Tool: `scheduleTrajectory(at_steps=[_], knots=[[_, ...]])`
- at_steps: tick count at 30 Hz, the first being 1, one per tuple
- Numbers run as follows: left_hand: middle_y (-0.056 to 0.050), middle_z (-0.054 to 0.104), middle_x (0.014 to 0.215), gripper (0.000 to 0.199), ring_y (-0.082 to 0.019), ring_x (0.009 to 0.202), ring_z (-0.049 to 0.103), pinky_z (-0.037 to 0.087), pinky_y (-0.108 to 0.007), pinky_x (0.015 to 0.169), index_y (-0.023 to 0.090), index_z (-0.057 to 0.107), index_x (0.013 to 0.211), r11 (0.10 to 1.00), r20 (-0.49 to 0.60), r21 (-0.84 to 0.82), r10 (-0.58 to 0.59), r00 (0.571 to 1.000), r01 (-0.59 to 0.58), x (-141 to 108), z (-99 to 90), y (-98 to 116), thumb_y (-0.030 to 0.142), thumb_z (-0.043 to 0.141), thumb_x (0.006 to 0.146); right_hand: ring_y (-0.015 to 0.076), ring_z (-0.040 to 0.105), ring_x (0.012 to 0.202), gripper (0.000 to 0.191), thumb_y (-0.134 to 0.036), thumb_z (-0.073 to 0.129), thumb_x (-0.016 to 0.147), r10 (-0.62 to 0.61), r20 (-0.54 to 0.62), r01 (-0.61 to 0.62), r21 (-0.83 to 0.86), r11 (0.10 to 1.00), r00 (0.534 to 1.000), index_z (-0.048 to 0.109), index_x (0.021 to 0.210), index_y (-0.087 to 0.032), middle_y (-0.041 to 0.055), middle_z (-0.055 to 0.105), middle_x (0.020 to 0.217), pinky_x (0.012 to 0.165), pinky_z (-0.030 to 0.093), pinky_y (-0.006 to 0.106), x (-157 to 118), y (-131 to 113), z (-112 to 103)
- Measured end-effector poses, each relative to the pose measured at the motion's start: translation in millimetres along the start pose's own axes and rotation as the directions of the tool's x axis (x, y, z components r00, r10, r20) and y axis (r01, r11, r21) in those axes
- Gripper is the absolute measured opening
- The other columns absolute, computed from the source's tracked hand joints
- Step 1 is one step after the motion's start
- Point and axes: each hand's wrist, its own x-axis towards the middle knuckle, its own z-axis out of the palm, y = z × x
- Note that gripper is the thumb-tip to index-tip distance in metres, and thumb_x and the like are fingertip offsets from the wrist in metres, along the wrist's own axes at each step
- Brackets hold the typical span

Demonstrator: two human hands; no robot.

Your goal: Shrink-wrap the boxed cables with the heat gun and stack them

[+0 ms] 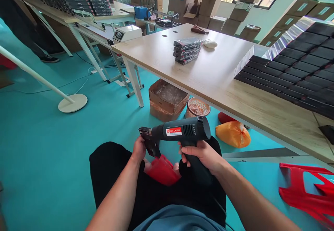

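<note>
My right hand (199, 154) is wrapped round the handle of a dark heat gun (182, 130) with a red and white label on its barrel. The gun's nozzle points left, right up against a small black box (151, 145). My left hand (139, 149) grips that box by its left side, above my lap. Part of the box lies behind the nozzle, so I cannot tell whether the two touch. Beneath it is the red seat (164, 172) between my legs. A small stack of film-wrapped black boxes (186, 52) stands on the wooden table (161, 55) ahead.
Rows of black boxes (300, 64) fill the table's right end. Under the table are an open carton (167, 111) of clear film, a round basket (197, 107) and an orange bag (233, 134). A red plastic stool (300, 189) is at right, a white stand base (73, 103) at left.
</note>
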Motion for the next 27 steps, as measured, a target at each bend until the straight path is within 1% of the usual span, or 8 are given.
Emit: scheduleTrajectory(at_steps=[4,8,11,14,16,21,24,27], knots=[[-0.006,0.068,0.072,0.016,-0.022,0.066,0.064,0.051,-0.033,0.066,0.017,0.067,0.078,0.98,-0.011,-0.144,-0.143,0.99,0.14,-2,1.4,6,0.025,0.054,0.074,0.0172,0.061,0.061,0.017,-0.031,0.077,0.079,0.026,0.059,-0.019,-0.114,0.993,0.998,0.072,0.087,-0.016,0.0032,0.068,0.071,0.053,0.049,0.029,-1,3,8],[-0.005,0.065,0.069,0.031,-0.019,0.06,0.062,0.05,-0.03,0.06,0.014,0.071,0.093,0.973,0.03,-0.166,-0.16,0.987,0.163,-3,0.0,13,0.034,0.047,0.087,0.0179,0.06,0.064,0.017,-0.032,0.075,0.078,0.133,0.123,-0.102,-0.233,0.967,0.983,0.068,0.079,-0.017,0.0016,0.063,0.067,0.055,0.05,0.029,-19,17,4],[-0.005,0.066,0.071,0.046,-0.019,0.057,0.062,0.049,-0.029,0.051,0.015,0.068,0.101,0.965,0.037,-0.167,-0.197,0.98,0.201,-7,0.5,19,0.055,0.047,0.094,0.018,0.059,0.065,0.019,-0.033,0.076,0.075,0.239,0.087,-0.206,-0.281,0.937,0.967,0.067,0.078,-0.017,0.0008,0.061,0.067,0.055,0.05,0.029,-35,31,-2],[-0.011,0.073,0.087,0.067,-0.025,0.069,0.071,0.051,-0.031,0.049,0.017,0.066,0.109,0.937,0.074,-0.199,-0.276,0.958,0.286,-14,2.6,26,0.077,0.041,0.092,0.0173,0.06,0.064,0.021,-0.033,0.077,0.074,0.286,0.023,-0.271,-0.255,0.928,0.958,0.069,0.083,-0.016,0.001,0.063,0.07,0.054,0.05,0.029,-46,41,-12],[-0.016,0.075,0.098,0.074,-0.03,0.079,0.074,0.053,-0.033,0.049,0.017,0.066,0.114,0.905,0.149,-0.236,-0.325,0.934,0.353,-18,3.6,30,0.082,0.038,0.09,0.0171,0.061,0.064,0.024,-0.033,0.078,0.074,0.288,-0.012,-0.285,-0.189,0.94,0.957,0.071,0.088,-0.015,0.0028,0.067,0.076,0.054,0.05,0.028,-48,44,-19],[-0.02,0.076,0.103,0.06,-0.031,0.088,0.075,0.06,-0.037,0.062,0.008,0.064,0.129,0.828,0.372,-0.272,-0.38,0.847,0.491,-28,3.2,37,0.056,0.043,0.099,0.0159,0.064,0.065,0.031,-0.033,0.081,0.076,0.252,-0.114,-0.244,0.084,0.966,0.961,0.075,0.099,-0.013,0.0057,0.072,0.083,0.052,0.051,0.024,-33,50,-45],[-0.022,0.076,0.105,0.058,-0.031,0.091,0.076,0.062,-0.045,0.083,0.002,0.063,0.134,0.834,0.404,-0.265,-0.361,0.841,0.485,-34,3.9,36,0.046,0.048,0.098,0.0137,0.063,0.064,0.025,-0.027,0.08,0.077,0.252,-0.191,-0.195,0.277,0.941,0.949,0.077,0.096,-0.012,0.0059,0.071,0.081,0.052,0.053,0.021,-9,49,-56],[-0.024,0.077,0.109,0.056,-0.032,0.093,0.076,0.061,-0.044,0.085,0.0,0.066,0.129,0.837,0.39,-0.207,-0.404,0.827,0.507,-37,5.5,34,0.043,0.051,0.097,0.0121,0.062,0.062,0.021,-0.023,0.078,0.076,0.261,-0.196,-0.165,0.403,0.9,0.945,0.077,0.093,-0.011,0.0053,0.07,0.079,0.051,0.054,0.019,13,40,-53]])
